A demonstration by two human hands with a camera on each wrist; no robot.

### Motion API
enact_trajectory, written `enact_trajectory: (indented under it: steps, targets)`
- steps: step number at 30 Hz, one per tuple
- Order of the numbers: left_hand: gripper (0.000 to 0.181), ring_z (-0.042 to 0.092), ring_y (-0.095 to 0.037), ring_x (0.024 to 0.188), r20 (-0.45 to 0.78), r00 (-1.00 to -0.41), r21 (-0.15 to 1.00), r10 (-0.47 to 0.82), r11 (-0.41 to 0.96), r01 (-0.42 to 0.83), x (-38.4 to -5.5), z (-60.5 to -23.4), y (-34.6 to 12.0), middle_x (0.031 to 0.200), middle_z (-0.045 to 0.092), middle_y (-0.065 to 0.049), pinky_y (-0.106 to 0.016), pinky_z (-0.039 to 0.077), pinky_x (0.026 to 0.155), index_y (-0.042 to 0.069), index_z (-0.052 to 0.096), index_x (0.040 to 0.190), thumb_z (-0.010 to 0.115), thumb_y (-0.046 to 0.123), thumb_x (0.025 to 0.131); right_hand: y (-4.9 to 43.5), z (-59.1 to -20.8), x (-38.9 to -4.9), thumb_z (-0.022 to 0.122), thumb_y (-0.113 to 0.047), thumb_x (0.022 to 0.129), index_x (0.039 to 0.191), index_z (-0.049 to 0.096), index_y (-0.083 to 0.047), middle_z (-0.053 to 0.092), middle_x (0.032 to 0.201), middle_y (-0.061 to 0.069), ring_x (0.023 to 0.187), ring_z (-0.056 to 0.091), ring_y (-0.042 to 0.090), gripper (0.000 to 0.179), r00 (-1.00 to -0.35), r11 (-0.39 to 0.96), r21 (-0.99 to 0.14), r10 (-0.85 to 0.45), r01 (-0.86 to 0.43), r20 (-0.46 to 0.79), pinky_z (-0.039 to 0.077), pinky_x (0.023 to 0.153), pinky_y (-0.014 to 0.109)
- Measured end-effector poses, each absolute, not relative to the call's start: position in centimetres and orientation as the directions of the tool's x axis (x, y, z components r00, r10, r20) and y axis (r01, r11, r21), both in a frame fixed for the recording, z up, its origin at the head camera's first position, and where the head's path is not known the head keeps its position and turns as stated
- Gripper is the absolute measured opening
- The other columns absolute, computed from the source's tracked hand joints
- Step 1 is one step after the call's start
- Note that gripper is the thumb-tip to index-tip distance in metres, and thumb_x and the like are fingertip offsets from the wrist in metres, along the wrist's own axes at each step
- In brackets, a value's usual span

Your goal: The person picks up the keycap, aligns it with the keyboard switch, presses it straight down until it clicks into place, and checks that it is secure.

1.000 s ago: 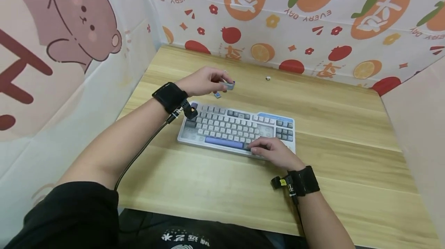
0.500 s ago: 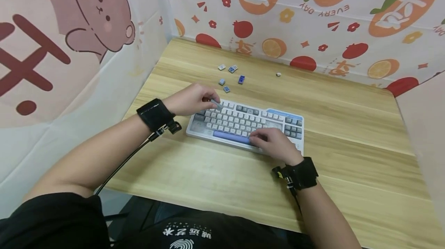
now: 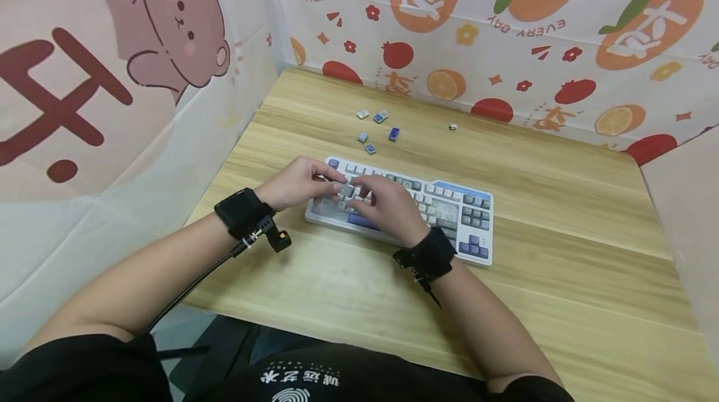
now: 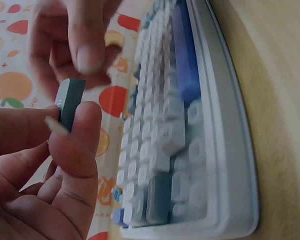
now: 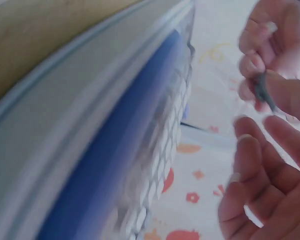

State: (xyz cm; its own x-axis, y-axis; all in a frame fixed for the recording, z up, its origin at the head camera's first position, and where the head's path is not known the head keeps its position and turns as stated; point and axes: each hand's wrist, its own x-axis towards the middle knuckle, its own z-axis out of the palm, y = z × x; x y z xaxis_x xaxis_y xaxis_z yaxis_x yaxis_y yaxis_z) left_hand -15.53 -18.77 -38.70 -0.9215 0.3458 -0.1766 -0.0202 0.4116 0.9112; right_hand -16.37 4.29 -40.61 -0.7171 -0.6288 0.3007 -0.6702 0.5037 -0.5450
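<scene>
Over the left part of a white keyboard (image 3: 444,210), my left hand (image 3: 294,185) pinches a dark grey keycap (image 4: 71,104) between thumb and fingers. My right hand (image 3: 387,207) is just right of it, fingers parted and bent toward the keycap, with nothing gripped. In the left wrist view its thumb tip hovers right above the keycap's upper end. A long blue spacebar (image 4: 186,55) runs along the keyboard's near side. Beside the left-hand keys, a pale stretch (image 4: 187,182) of the keyboard has no keycaps on it.
Several loose keycaps lie behind the keyboard, among them a dark blue one (image 3: 394,134) and a white one (image 3: 362,113). A small white piece (image 3: 452,127) sits farther right. Printed cloth (image 3: 415,46) hangs at the table's back edge. A cable (image 3: 191,289) trails along my left forearm.
My left hand came from the loose keycaps back to the keyboard's left side, carrying the grey keycap. My right hand left the keyboard's right part and moved left, up to the left hand.
</scene>
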Motion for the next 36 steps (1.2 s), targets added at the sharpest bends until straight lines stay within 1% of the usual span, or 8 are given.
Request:
enact_trajectory:
  steps: [3, 6, 10, 13, 16, 22, 27, 36]
  targets:
    - [0.025, 0.063, -0.026, 0.063, -0.185, -0.921, 0.928, 0.344, 0.369, -0.048, -15.0, -38.6, -18.7, 0.096, 0.074, -0.016, -0.031, 0.051, 0.056, 0.001, 0.068, 0.118, 0.064, 0.01, 0.095, 3.6, -41.0, -16.2, 0.073, -0.026, 0.09, 0.111, 0.072, -0.012, 0.071, 0.09, -0.001, 0.07, 0.058, 0.008, 0.025, -0.686, 0.49, -0.497, -0.625, -0.716, 0.373, 0.046, 0.061, 0.022]
    - [0.029, 0.067, -0.032, 0.08, -0.169, -0.924, 0.93, 0.342, 0.366, -0.035, -14.7, -38.7, -19.2, 0.104, 0.071, -0.017, -0.033, 0.054, 0.061, -0.002, 0.064, 0.122, 0.06, 0.005, 0.095, 3.2, -41.3, -16.2, 0.072, -0.026, 0.091, 0.108, 0.073, -0.011, 0.071, 0.088, -0.001, 0.071, 0.061, 0.009, 0.023, -0.669, 0.495, -0.458, -0.623, -0.739, 0.405, 0.047, 0.062, 0.022]
    - [0.03, 0.063, -0.025, 0.094, -0.064, -0.935, 0.856, 0.348, 0.5, 0.127, -14.6, -38.9, -20.0, 0.108, 0.069, -0.013, -0.031, 0.053, 0.073, 0.0, 0.066, 0.119, 0.059, -0.002, 0.09, 2.5, -41.5, -16.5, 0.072, -0.027, 0.09, 0.107, 0.075, -0.013, 0.071, 0.085, -0.002, 0.072, 0.061, 0.008, 0.023, -0.692, 0.536, -0.444, -0.621, -0.718, 0.368, 0.048, 0.063, 0.024]
    - [0.027, 0.062, -0.02, 0.095, 0.023, -0.926, 0.732, 0.378, 0.624, 0.273, -14.4, -39.3, -20.2, 0.105, 0.07, -0.009, -0.034, 0.051, 0.081, 0.003, 0.071, 0.112, 0.066, -0.002, 0.086, 1.8, -41.7, -16.7, 0.072, -0.028, 0.09, 0.106, 0.077, -0.017, 0.068, 0.08, -0.005, 0.07, 0.058, 0.007, 0.02, -0.715, 0.57, -0.446, -0.63, -0.69, 0.302, 0.045, 0.061, 0.024]
    - [0.025, 0.065, -0.022, 0.097, 0.051, -0.91, 0.631, 0.412, 0.693, 0.349, -14.1, -39.8, -20.1, 0.105, 0.071, -0.009, -0.04, 0.053, 0.084, 0.004, 0.073, 0.108, 0.073, 0.001, 0.084, 0.9, -42.1, -16.7, 0.071, -0.03, 0.09, 0.104, 0.078, -0.02, 0.066, 0.077, -0.007, 0.067, 0.054, 0.006, 0.017, -0.722, 0.592, -0.437, -0.65, -0.677, 0.237, 0.042, 0.059, 0.023]
    - [0.02, 0.067, -0.019, 0.09, 0.043, -0.899, 0.471, 0.435, 0.785, 0.403, -13.8, -40.7, -20.0, 0.1, 0.07, -0.006, -0.035, 0.055, 0.077, 0.006, 0.075, 0.103, 0.074, 0.002, 0.084, -0.1, -42.6, -16.7, 0.072, -0.031, 0.089, 0.103, 0.078, -0.02, 0.068, 0.081, -0.005, 0.068, 0.055, 0.008, 0.019, -0.735, 0.621, -0.442, -0.662, -0.647, 0.147, 0.042, 0.059, 0.024]
    - [0.019, 0.066, -0.017, 0.088, 0.074, -0.878, 0.426, 0.472, 0.781, 0.456, -13.8, -41.1, -20.1, 0.099, 0.069, -0.006, -0.034, 0.054, 0.074, 0.005, 0.075, 0.103, 0.074, 0.001, 0.084, -0.3, -42.8, -16.7, 0.073, -0.029, 0.088, 0.103, 0.077, -0.019, 0.07, 0.09, -0.005, 0.073, 0.057, 0.008, 0.018, -0.75, 0.638, -0.451, -0.651, -0.624, 0.117, 0.046, 0.064, 0.025]
    - [0.017, 0.058, -0.013, 0.077, 0.124, -0.846, 0.355, 0.519, 0.773, 0.526, -13.9, -41.8, -19.8, 0.09, 0.063, -0.004, -0.028, 0.05, 0.066, 0.006, 0.077, 0.098, 0.076, 0.0, 0.082, 0.0, -43.0, -17.0, 0.071, -0.028, 0.09, 0.101, 0.077, -0.019, 0.07, 0.09, -0.004, 0.076, 0.059, 0.008, 0.016, -0.745, 0.637, -0.447, -0.658, -0.628, 0.108, 0.047, 0.065, 0.025]
